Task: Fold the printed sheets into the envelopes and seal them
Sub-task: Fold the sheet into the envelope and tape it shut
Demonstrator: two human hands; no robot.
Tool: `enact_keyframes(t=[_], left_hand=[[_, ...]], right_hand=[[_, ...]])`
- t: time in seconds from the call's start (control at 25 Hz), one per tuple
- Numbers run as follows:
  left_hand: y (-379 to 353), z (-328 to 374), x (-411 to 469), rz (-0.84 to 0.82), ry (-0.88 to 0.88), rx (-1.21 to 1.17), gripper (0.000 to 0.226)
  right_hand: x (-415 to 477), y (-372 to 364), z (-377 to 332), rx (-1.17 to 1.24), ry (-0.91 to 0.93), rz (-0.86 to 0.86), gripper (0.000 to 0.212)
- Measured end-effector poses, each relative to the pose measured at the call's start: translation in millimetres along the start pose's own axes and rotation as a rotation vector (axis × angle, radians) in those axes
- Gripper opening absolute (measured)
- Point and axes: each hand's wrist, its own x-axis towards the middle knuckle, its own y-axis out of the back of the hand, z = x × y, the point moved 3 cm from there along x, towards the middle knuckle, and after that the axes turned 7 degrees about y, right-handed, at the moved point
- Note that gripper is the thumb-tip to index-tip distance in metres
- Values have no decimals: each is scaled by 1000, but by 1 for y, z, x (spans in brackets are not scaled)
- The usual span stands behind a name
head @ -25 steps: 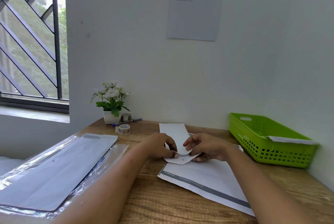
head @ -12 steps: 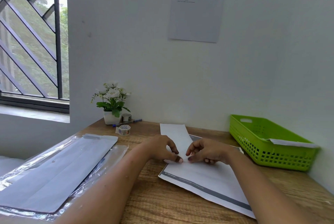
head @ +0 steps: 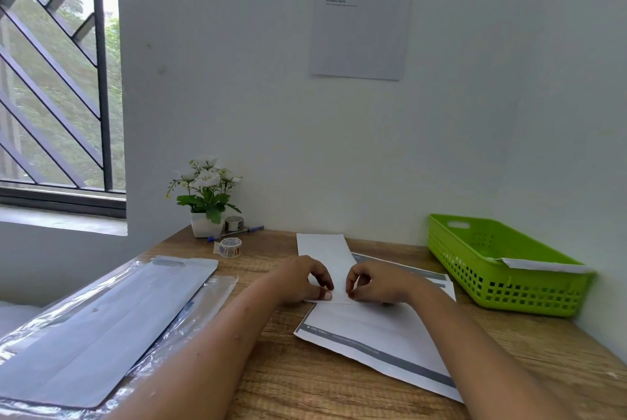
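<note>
Envelope [head: 322,250]: white and long, flat on the table [head: 305,379], running toward 12 o'clock; its near end overlaps the printed sheet [head: 373,335].
Left hand [head: 300,280]: fingers curled, thumb and forefinger clamped on the envelope's near end, at its 9 o'clock corner.
Right hand [head: 381,284]: fingers curled, pinching the same end at its 3 o'clock corner.
Envelope stack [head: 101,328]: in clear wrap, at 9 o'clock from the hands.
Green basket [head: 509,290]: at 3 o'clock, by the wall, with a white paper [head: 543,265] inside.
Tape roll [head: 230,246], pen [head: 234,233], flower pot [head: 203,224]: at 11 o'clock, near the wall.
</note>
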Motion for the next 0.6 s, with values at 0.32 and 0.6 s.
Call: enact_keyframes(t=[0.32, 0.6], left_hand=[[3, -3, -4, -6, 8, -78, 22], [34, -47, -7, 426, 257, 6, 34]], right_hand=[[-2, 1, 5, 94, -85, -43, 17], [5, 6, 3, -107, 61, 251, 29]])
